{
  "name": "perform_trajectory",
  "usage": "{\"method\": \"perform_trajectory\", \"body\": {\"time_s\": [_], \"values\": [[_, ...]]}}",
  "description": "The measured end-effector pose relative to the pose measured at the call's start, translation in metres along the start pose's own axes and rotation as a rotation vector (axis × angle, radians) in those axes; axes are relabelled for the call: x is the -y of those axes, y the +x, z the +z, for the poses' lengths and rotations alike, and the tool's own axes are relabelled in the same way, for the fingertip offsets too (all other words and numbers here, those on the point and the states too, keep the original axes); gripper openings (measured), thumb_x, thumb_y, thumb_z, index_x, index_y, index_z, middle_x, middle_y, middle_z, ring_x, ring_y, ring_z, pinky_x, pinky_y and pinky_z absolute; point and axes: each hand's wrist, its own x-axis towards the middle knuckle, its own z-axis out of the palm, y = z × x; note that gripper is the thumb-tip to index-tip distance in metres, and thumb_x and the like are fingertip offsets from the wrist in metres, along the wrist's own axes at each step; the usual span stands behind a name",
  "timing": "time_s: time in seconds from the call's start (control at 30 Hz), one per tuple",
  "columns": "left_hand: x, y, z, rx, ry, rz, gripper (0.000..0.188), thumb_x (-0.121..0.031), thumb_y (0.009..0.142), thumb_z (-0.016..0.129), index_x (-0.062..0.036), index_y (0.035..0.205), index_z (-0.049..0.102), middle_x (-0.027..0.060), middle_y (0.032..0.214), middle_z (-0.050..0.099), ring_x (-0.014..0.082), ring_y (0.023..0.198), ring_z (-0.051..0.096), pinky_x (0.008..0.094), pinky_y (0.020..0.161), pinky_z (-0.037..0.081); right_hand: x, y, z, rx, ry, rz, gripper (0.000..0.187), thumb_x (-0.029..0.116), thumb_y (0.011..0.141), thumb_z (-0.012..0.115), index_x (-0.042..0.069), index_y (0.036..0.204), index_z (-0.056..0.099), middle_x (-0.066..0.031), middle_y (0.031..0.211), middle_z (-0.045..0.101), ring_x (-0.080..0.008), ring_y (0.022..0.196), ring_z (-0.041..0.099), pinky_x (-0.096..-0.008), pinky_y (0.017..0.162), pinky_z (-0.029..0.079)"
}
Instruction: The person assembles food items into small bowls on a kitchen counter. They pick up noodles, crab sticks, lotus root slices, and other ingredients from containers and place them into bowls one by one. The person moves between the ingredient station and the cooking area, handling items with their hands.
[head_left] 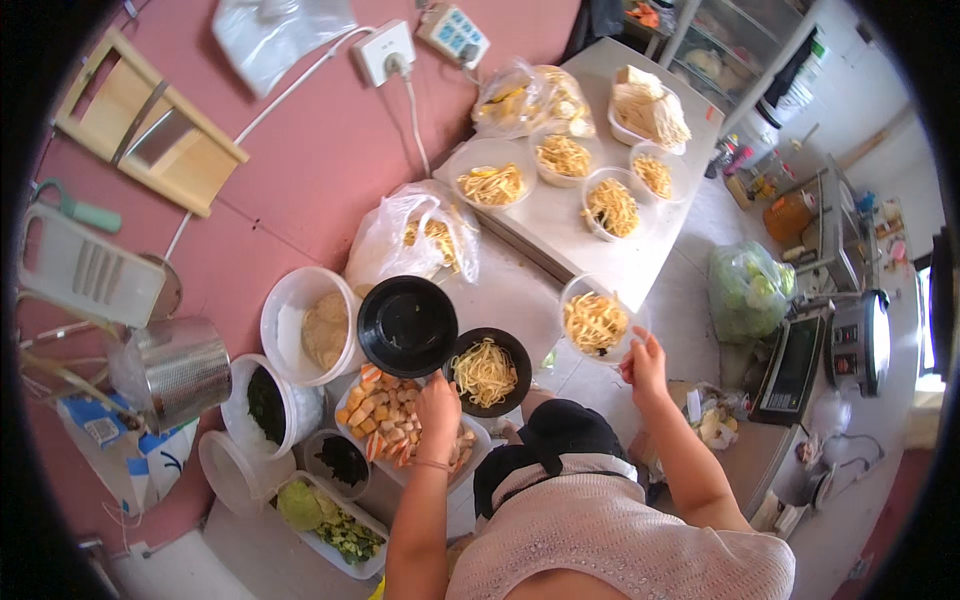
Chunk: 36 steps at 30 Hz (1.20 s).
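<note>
My left hand (438,408) is closed at the near rim of a black bowl (408,326), which is tilted and shows a dark, glossy inside. Pinched at its rim by my right hand (645,364) is a clear plastic bowl (563,296) of pale yellow strips (596,324), held by the table's near corner. Between my hands, a second black bowl (522,374) contains noodles (484,372). Under my left hand lies a white tray (484,446) of cubed pieces and orange-edged sticks (384,410).
More clear bowls of strips (490,184) stand on the table (560,222), beside filled plastic bags (535,98). At left are a white tub (282,330), a tub of dark greens (265,402) and a vegetable tray (312,548). A perforated metal strainer (180,370) hangs by the pink wall.
</note>
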Motion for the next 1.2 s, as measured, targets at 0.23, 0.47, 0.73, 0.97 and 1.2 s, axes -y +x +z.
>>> {"method": "perform_trajectory", "body": {"time_s": [0.23, 0.47, 0.73, 0.97, 1.2], "values": [[-0.026, -0.011, 0.021, 0.025, -0.921, -0.151, 0.025, -0.003, 0.094, 0.05, -0.006, 0.117, 0.041, 0.0182, 0.098, 0.061, 0.0252, 0.074, 0.067, 0.0345, 0.053, 0.059, 0.036, 0.058, -0.09, -0.284, 0.25, -0.044, 0.033, 0.014, 0.095, 0.046, 0.01, 0.128, 0.049, -0.0063, 0.058, 0.053, -0.0118, 0.039, 0.042, -0.0241, 0.034, 0.032], [-0.115, 0.02, 0.018, -0.108, -1.341, -0.176, 0.028, -0.003, 0.098, 0.046, -0.0092, 0.122, 0.033, 0.0147, 0.1, 0.059, 0.0211, 0.074, 0.065, 0.034, 0.058, 0.061, 0.117, 0.211, -0.154, -0.415, 0.335, -0.171, 0.032, 0.015, 0.092, 0.046, 0.013, 0.123, 0.053, -0.0038, 0.06, 0.05, -0.0117, 0.04, 0.042, -0.0248, 0.035, 0.034], [-0.195, 0.063, 0.041, -0.219, -1.43, -0.324, 0.029, -0.006, 0.098, 0.046, -0.011, 0.123, 0.032, 0.0159, 0.11, 0.056, 0.0238, 0.079, 0.065, 0.0346, 0.06, 0.059, 0.186, 0.417, -0.178, -0.26, 0.245, -0.116, 0.024, 0.019, 0.095, 0.047, 0.019, 0.118, 0.051, -0.0033, 0.064, 0.055, -0.0114, 0.045, 0.046, -0.0255, 0.039, 0.039], [-0.223, 0.059, 0.052, -0.264, -1.466, -0.396, 0.034, -0.009, 0.098, 0.047, -0.0134, 0.126, 0.028, 0.0161, 0.116, 0.053, 0.027, 0.087, 0.062, 0.0405, 0.064, 0.058, 0.219, 0.456, -0.172, -0.149, 0.329, -0.031, 0.036, 0.041, 0.093, 0.063, 0.023, 0.118, 0.044, -0.0018, 0.08, 0.055, -0.0139, 0.065, 0.055, -0.031, 0.056, 0.051], [-0.22, 0.044, 0.051, -0.342, -1.42, -0.392, 0.032, -0.011, 0.097, 0.05, -0.0144, 0.123, 0.032, 0.0137, 0.112, 0.056, 0.026, 0.085, 0.062, 0.0394, 0.064, 0.056, 0.196, 0.457, -0.152, 0.274, 0.565, 0.169, 0.071, 0.041, 0.088, 0.07, 0.007, 0.139, 0.035, -0.0157, 0.111, 0.053, -0.0277, 0.102, 0.058, -0.0496, 0.086, 0.052]]}}
